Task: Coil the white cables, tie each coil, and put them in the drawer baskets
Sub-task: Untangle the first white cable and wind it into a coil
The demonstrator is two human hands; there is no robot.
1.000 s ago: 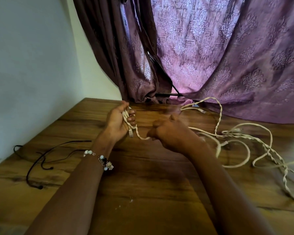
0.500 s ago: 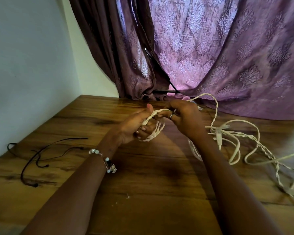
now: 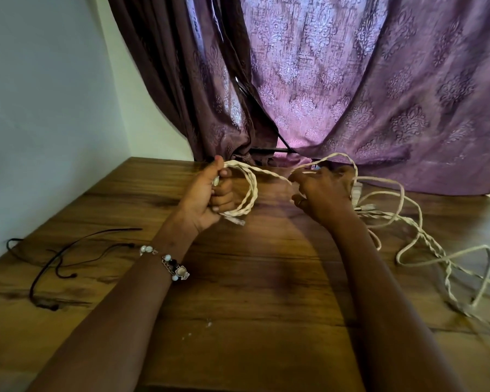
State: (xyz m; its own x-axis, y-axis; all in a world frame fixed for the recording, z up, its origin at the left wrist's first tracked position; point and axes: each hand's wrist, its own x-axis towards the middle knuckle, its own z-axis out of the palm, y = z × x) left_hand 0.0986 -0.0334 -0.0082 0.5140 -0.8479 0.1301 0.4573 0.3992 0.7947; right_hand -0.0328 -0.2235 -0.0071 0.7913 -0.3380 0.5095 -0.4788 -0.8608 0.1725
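Moved apart since half a second ago: left hand (image 3: pixel 210 193) now out to the left, right hand (image 3: pixel 323 193) out to the right, with a stretch of twisted white cable (image 3: pixel 269 174) pulled between them. Before that, close together around a small bundle.

Left hand curled tight into a fist around a small coil (image 3: pixel 246 193) of that cable. Round loops, two or three, hanging off the fingers. Looks like rope, two thin strands wound around each other. Small plug end (image 3: pixel 236 221) poking out under the fist.

Right hand pinching the same cable between thumb and fingers, other fingers bent and loose. Thin ring on one finger.

Rest of the white cables (image 3: pixel 425 244) lying in a messy heap on the bench (image 3: pixel 252 292), to the right of the right hand. Big floppy loops, some parts twisted, some smooth.

Bead bracelet (image 3: pixel 167 263) on the left wrist, round pale beads and a little chain.

Thin black cord (image 3: pixel 68 250) curled on the left side of the bench, well apart from the hands.

Bench brown wood with dark wavy grain, smooth and a bit shiny. Purple curtain (image 3: pixel 351 80) behind, soft folds, flower pattern pressed in. Plain pale wall (image 3: pixel 40 108) on the left.
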